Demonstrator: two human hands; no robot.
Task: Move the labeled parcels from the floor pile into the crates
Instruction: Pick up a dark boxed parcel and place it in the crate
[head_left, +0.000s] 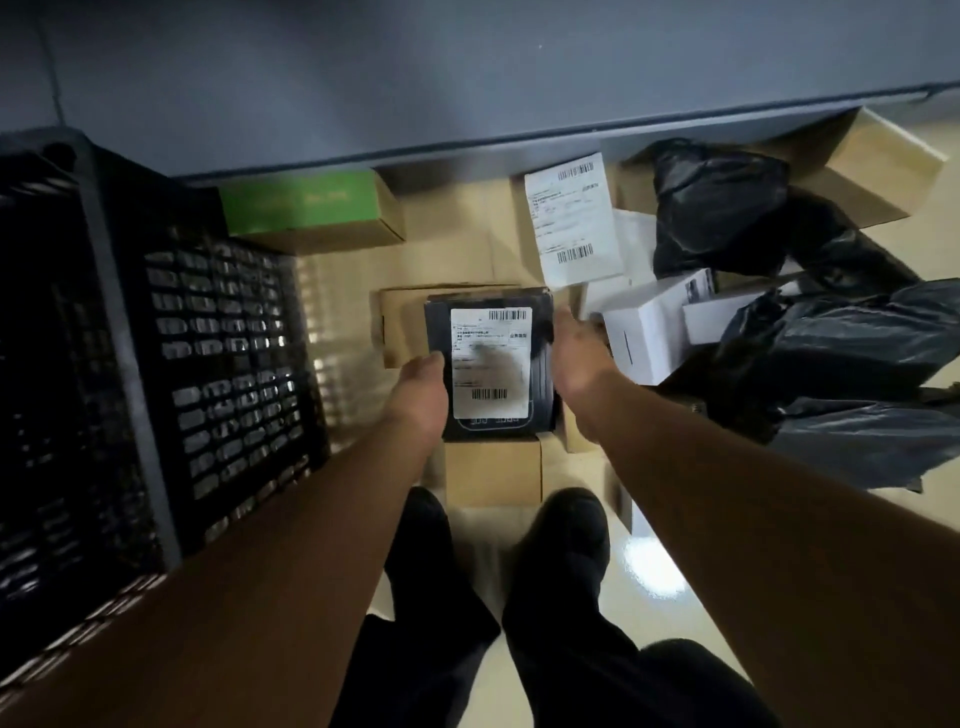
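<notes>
Black box (491, 364), stiff and probably light: left hand (420, 392) and right hand (576, 358) grasp its opposite sides beside the crate (124, 332); hold firm there.

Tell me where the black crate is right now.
In the head view the black crate stands at the far left, beside the left hand gripping the black parcel.

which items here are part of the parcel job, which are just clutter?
Job: black labeled box held by left hand and right hand; black crate; floor parcels, e.g. large labeled box, black bags.
Clutter: none clearly; grey wall.
</notes>
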